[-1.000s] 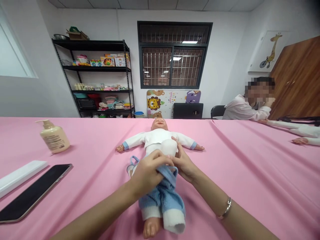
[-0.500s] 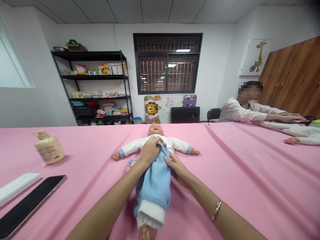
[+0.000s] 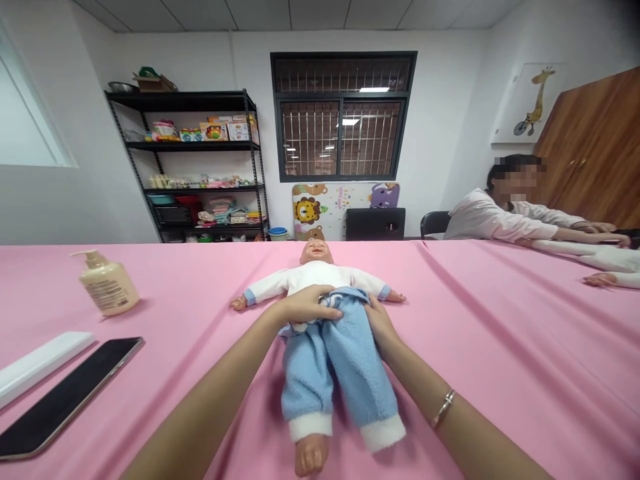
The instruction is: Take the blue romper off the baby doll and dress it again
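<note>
A baby doll (image 3: pixel 316 275) in a white top with blue cuffs lies on its back, head away from me and arms spread. Light blue trousers (image 3: pixel 355 353) with white cuffs cover its lower half. One bare foot shows beyond the left cuff; no foot shows at the right cuff. My left hand (image 3: pixel 311 305) is closed on the front of the waistband, thumb on the outside. At the right side of the waistband, my right hand (image 3: pixel 383 327) grips the cloth, its fingers partly hidden behind it.
A pink cloth (image 3: pixel 190 320) covers the table. On the left are a pump bottle (image 3: pixel 109 288), a phone (image 3: pixel 70 393) and a white case (image 3: pixel 45 360). Another person (image 3: pixel 500 213) sits at the far right beside a second doll (image 3: pixel 600 259). Behind stands a black shelf (image 3: pixel 200 190).
The trouser legs, bunched together before, now lie apart. My hands have spread the waistband sideways, the right one moving right. The view has tilted slightly down.
</note>
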The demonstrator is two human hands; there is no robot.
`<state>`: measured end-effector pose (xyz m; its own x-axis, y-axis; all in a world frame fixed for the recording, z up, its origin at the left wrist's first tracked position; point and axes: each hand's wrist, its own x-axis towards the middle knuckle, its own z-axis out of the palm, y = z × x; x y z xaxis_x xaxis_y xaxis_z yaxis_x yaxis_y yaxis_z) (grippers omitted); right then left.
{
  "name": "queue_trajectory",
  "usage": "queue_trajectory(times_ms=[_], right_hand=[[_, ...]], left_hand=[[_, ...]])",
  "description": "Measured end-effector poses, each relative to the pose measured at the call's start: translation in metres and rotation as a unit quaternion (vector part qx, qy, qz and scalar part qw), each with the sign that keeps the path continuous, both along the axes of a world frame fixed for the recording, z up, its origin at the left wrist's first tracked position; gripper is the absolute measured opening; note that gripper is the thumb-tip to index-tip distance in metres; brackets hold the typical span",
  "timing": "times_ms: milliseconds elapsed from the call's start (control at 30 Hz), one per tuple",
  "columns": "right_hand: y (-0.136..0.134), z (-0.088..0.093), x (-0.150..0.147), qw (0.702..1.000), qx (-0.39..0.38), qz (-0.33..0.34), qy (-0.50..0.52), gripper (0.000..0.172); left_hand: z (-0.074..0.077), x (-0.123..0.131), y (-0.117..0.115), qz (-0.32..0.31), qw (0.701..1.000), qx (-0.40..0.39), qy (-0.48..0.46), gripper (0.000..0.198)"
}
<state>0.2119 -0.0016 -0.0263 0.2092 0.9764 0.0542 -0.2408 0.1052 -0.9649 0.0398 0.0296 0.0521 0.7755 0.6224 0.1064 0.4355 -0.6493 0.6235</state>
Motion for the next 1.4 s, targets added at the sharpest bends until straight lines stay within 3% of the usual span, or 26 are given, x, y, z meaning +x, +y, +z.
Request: queue_trajectory(times_ms=[100,233,367,467,567,667,767,867,967,1033,1133,1200,1300,1400], right_hand=[[0.002,-0.002,0.001,1.000,-0.009,0.013,0.004,0.031],[0.000,0.000,-0.002,0.999,-0.031,0.043,0.004,0.027],[-0.003,0.003,-0.004,0.995,-0.078,0.050,-0.021,0.027],[-0.004,0.003,-0.004,0.993,-0.082,0.076,-0.038,0.033],[0.001,-0.002,0.001,0.995,-0.048,0.054,-0.069,0.032],[0.012,-0.013,0.011,0.991,-0.033,-0.020,-0.127,0.026],[0.022,-0.026,0.019,0.986,-0.053,-0.062,-0.149,0.024],[0.026,-0.030,0.018,0.989,-0.025,-0.093,-0.108,0.024],[0.020,-0.022,0.011,0.996,0.018,-0.044,-0.074,0.030],[0.012,-0.013,0.006,0.996,0.013,0.017,-0.088,0.030],[0.001,-0.002,0.001,0.989,-0.004,0.062,-0.132,0.029],[-0.005,0.002,-0.001,0.983,-0.006,0.082,-0.166,0.028],[-0.010,0.005,-0.002,0.971,-0.015,0.122,-0.204,0.024],[-0.010,0.006,0.001,0.973,-0.045,0.176,-0.142,0.022]], left_hand=[[-0.010,0.007,0.005,0.038,0.998,0.055,0.003,0.021],[-0.025,0.016,0.005,0.118,0.982,0.149,0.011,0.014],[-0.032,0.022,-0.004,0.192,0.927,0.301,0.115,0.017],[-0.032,0.022,-0.007,0.184,0.882,0.405,0.155,0.021],[-0.030,0.017,-0.004,0.184,0.870,0.438,0.132,0.018],[-0.031,0.006,0.000,0.268,0.882,0.381,0.069,0.041],[-0.040,-0.015,0.003,0.317,0.926,0.207,-0.001,0.069],[-0.051,-0.040,-0.001,0.280,0.958,0.022,-0.055,0.087],[-0.059,-0.058,-0.007,0.203,0.967,-0.065,-0.138,0.079],[-0.063,-0.061,-0.009,0.170,0.964,-0.073,-0.189,0.060],[-0.064,-0.060,-0.006,0.214,0.950,-0.028,-0.225,0.038],[-0.063,-0.059,-0.003,0.243,0.941,0.011,-0.236,0.036],[-0.059,-0.063,-0.001,0.236,0.942,0.044,-0.236,0.035],[-0.055,-0.068,-0.001,0.247,0.939,0.016,-0.240,0.030]])
